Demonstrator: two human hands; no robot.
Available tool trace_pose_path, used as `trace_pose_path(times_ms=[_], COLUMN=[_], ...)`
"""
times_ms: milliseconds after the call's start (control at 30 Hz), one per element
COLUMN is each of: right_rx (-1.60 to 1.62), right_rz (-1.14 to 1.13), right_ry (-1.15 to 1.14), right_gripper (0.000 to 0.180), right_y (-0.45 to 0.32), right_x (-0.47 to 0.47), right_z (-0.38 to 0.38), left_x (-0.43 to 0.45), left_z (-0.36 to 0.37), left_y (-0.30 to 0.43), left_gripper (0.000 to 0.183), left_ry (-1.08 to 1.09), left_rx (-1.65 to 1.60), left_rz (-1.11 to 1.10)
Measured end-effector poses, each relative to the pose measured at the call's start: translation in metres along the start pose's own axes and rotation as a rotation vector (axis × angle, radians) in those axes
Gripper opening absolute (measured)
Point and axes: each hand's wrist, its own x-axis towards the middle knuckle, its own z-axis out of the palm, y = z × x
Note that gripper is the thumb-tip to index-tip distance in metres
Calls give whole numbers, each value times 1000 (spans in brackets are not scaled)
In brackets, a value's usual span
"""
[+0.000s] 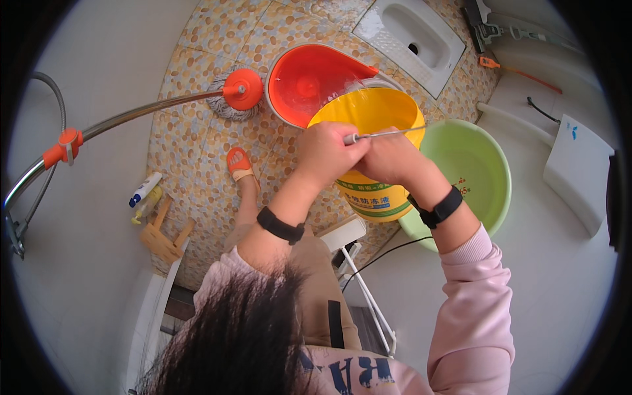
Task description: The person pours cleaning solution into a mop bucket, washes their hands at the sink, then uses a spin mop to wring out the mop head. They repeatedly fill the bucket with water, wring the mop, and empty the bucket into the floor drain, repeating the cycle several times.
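A yellow plastic bucket [368,103] is raised and tilted over the rim of an orange mop bucket [296,74], with liquid running between them. My left hand [328,148] is closed around the white grip of the yellow bucket's wire handle [395,132]. Close against it, my right hand [390,157] is curled at the same handle and the bucket's near rim; its fingertips are hidden. Below and to the right of the yellow bucket is a light green plastic basin [474,168].
A spin mop head [242,91] rests on the pebble-patterned floor at left. A squat toilet [417,34] lies at top right. Bottles [145,190] and a wooden stool [163,239] are at lower left. A black cable [385,254] crosses near the green basin.
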Motion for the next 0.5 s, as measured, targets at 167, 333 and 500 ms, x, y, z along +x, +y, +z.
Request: trace_pose_path(times_ms=[167,333,500], right_rx=[-66,-128,-262], right_rz=[-1,-67,18], right_ry=[-141,-163,-349], right_gripper=[19,18,19], right_y=[-12,-19,-33], right_x=[33,61,78], right_z=[8,21,19], left_x=[-9,-19,-27], left_z=[-18,-28,-29], left_y=[-27,-52,-70], left_gripper=[35,38,33], left_ry=[11,59,67], left_rx=[-124,-307,-546], left_rz=[-82,-132,-191])
